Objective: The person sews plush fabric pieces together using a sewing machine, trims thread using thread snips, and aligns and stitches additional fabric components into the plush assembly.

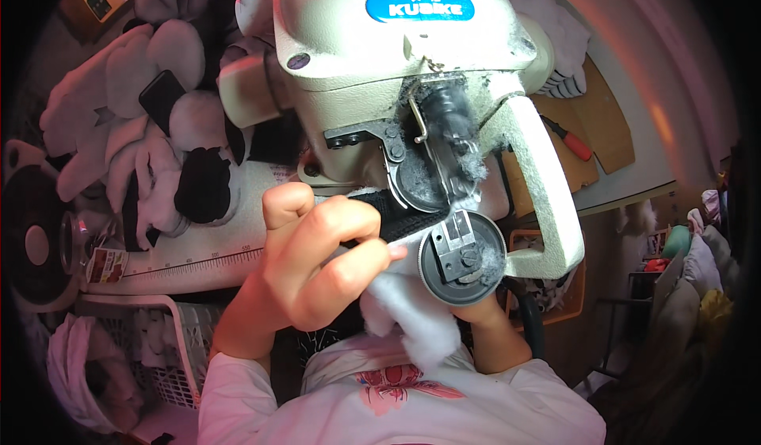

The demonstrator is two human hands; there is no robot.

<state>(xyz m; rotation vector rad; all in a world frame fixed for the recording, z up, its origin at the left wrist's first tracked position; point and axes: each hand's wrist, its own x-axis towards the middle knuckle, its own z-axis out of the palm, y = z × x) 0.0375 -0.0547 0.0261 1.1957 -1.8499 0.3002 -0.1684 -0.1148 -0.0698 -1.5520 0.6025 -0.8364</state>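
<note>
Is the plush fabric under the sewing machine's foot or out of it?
Under it: the left hand pinches the fabric against the machine's round plate.

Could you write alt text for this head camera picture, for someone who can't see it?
Seen from above, a person's left hand presses black and white plush fabric against the round disc of a cream sewing machine; the right hand is mostly hidden beneath it. Plush pieces pile up at left.

A fabric piece (396,223) is being pinched by the left hand (317,258) just left of the machine's round disc (462,257), under the sewing machine (396,56). Plush parts (143,120) are being kept piled left of it on the worktop (198,262), and a basket (158,342) is being kept below that.
</note>
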